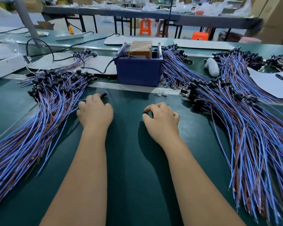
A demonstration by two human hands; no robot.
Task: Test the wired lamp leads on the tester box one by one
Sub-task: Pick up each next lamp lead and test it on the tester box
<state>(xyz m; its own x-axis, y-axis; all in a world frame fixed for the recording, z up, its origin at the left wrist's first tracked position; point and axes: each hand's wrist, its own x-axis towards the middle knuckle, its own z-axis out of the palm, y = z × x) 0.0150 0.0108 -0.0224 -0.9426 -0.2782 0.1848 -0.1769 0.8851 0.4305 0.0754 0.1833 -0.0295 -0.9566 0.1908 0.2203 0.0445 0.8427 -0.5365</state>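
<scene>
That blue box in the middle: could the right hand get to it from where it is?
Probably yes. The right hand lies on bare green mat, and the strip between it and the blue box looks free; the lead piles lie off to both sides.

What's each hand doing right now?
Left hand: grips a black-capped lamp lead.
Right hand: fingers curled around something small and dark; cannot tell what.

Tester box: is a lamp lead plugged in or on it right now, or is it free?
Free, as far as visible. The blue tester box stands upright beyond both hands; only its black power cord reaches it. The left hand holds a lead low on the table.
</scene>
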